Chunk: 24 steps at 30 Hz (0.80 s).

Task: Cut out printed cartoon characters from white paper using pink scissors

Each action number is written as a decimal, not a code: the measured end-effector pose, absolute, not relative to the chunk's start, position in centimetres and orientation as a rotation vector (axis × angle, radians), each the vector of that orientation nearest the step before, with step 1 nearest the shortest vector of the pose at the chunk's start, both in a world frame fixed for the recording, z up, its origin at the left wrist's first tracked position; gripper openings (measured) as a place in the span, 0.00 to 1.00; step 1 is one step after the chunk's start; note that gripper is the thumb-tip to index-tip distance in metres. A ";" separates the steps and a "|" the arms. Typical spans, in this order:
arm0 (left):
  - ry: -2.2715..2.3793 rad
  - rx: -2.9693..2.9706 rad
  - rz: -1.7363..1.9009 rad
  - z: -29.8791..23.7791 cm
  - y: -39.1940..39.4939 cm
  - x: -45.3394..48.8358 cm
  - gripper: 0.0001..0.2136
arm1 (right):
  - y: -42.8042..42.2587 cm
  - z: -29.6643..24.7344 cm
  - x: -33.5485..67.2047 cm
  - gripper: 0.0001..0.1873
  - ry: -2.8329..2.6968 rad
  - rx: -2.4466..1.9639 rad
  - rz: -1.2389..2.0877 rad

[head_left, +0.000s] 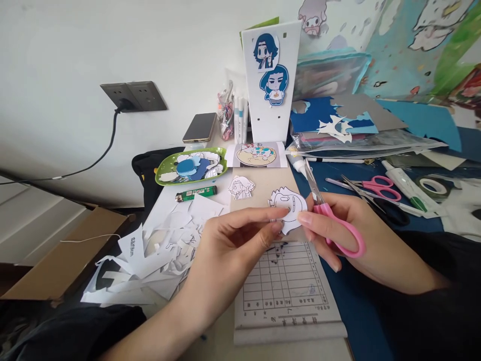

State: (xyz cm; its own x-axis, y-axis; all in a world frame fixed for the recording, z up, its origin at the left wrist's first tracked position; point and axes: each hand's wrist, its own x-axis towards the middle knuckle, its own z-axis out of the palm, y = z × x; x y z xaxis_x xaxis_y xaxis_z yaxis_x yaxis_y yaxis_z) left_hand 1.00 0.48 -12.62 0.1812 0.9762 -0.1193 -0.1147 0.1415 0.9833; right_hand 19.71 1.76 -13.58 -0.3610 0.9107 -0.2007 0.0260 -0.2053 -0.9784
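A white paper cutout [294, 201] with black line drawing is held up over the desk's middle. My left hand [240, 240] pinches its lower left edge between thumb and fingers. My right hand [338, 225] grips pink-handled scissors [347, 233], their blades pointing up and away, while its thumb and fingertip also touch the cutout's right edge. Behind the cutout, a smaller paper figure [241, 187] of a character lies flat on beige card. A printed form pad [285, 291] lies beneath my hands.
Paper scraps [158, 265] are heaped at the left beside a green lighter [196, 193] and a green dish [165, 168] of cut pieces. A white holder [268, 120] stands at the back. Other scissors [379, 188], a glue tube [408, 185] and tape [432, 186] lie right.
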 end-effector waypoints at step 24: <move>1.147 0.877 0.991 -13.2 1.3 0.8 0.07 | 1.1 -12.9 20.8 0.09 -1.917 -1.462 1.959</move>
